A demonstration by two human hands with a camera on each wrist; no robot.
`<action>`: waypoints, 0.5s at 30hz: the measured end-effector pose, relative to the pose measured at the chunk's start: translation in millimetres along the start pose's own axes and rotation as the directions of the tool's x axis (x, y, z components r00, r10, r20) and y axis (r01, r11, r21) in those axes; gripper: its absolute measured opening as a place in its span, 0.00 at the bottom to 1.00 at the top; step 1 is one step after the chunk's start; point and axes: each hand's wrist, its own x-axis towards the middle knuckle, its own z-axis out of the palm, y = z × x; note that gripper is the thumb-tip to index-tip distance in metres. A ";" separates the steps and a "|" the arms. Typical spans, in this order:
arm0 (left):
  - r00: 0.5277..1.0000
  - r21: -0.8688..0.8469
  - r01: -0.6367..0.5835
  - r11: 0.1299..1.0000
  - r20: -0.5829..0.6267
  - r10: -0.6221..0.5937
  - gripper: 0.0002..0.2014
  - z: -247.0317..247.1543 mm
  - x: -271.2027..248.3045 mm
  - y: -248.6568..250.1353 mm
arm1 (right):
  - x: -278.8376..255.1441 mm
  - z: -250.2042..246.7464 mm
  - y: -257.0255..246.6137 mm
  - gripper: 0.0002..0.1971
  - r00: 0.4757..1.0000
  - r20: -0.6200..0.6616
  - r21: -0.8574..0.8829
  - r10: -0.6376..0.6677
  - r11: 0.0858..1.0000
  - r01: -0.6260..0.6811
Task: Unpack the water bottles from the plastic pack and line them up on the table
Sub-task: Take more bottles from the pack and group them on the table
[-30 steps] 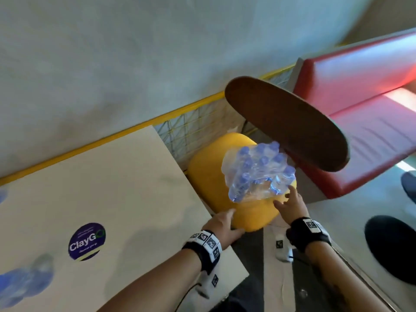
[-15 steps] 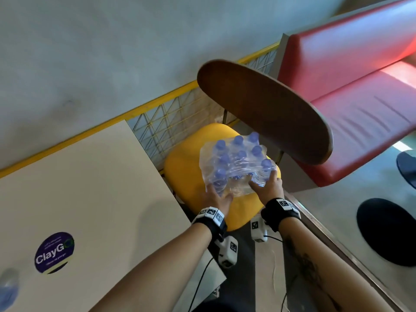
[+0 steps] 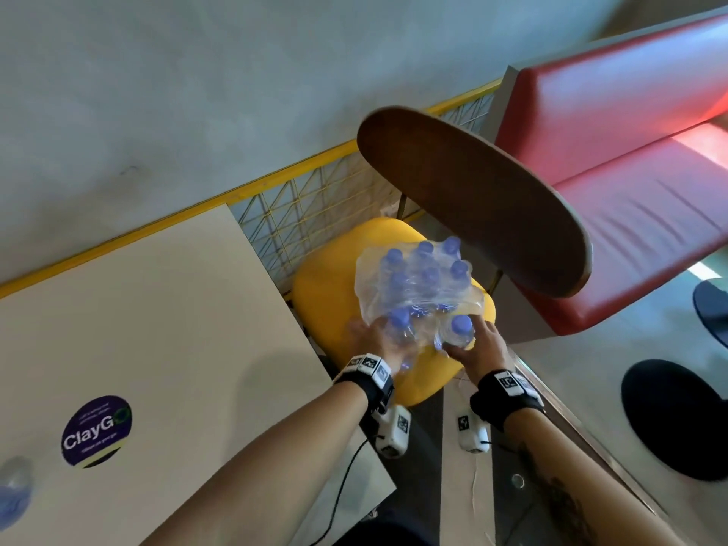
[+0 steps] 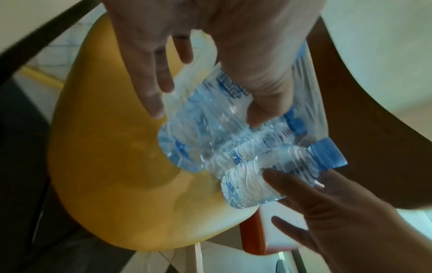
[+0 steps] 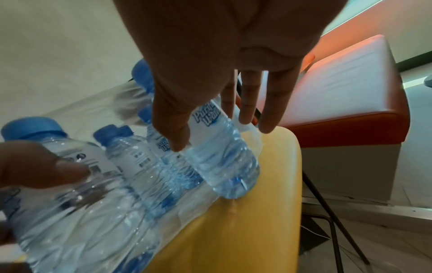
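Note:
A clear plastic pack of water bottles (image 3: pixel 417 285) with blue caps leans toward me on the yellow chair seat (image 3: pixel 331 301), bottle bases on the cushion. My left hand (image 3: pixel 380 344) grips the near-left bottle of the pack (image 4: pixel 222 138) between thumb and fingers (image 4: pixel 207 115). My right hand (image 3: pixel 472 342) holds the near-right bottle, thumb in front and fingers behind (image 5: pixel 211 132). The beige table (image 3: pixel 138 329) lies to the left of the chair. In the right wrist view my left hand (image 5: pixel 42 166) curls around a bottle of the pack (image 5: pixel 140 175).
The chair's brown wooden backrest (image 3: pixel 472 199) overhangs the pack's far side. A red bench (image 3: pixel 630 151) stands to the right, and a yellow wire railing (image 3: pixel 307 206) runs along the wall. A blurred bottle (image 3: pixel 13 490) lies at the table's near-left edge. A black round base (image 3: pixel 677 419) sits on the floor.
Both hands moved up from the seat's front edge onto the pack and took hold of its near bottles. The pack now tips toward me.

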 end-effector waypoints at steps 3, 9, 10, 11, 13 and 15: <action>0.990 0.150 -0.120 0.981 0.090 0.108 0.44 -13.7 -24.5 -21.6 | -31.7 4.7 3.4 0.29 0.998 0.044 -0.002 -0.049 0.999 0.050; 0.980 0.192 -0.198 0.961 0.076 0.186 0.24 -90.7 -93.2 -104.0 | -105.8 36.5 -44.1 0.28 0.947 0.241 -0.024 -0.212 0.974 0.224; 0.987 0.190 -0.161 0.968 0.039 0.157 0.23 -108.6 -109.1 -125.4 | -117.3 45.0 -61.0 0.27 0.919 0.300 -0.023 -0.257 0.961 0.276; 0.992 0.188 -0.123 0.974 -0.008 0.127 0.22 -126.3 -124.0 -150.1 | -127.6 56.8 -78.6 0.27 0.887 0.345 -0.023 -0.308 0.942 0.336; 0.992 0.160 -0.027 0.987 -0.114 0.046 0.21 -161.8 -152.3 -205.6 | -149.6 82.3 -119.9 0.25 0.819 0.403 0.028 -0.407 0.901 0.434; 0.977 0.092 0.061 0.994 -0.208 -0.040 0.24 -195.6 -185.3 -261.8 | -172.2 113.3 -165.2 0.26 0.746 0.455 0.092 -0.486 0.859 0.504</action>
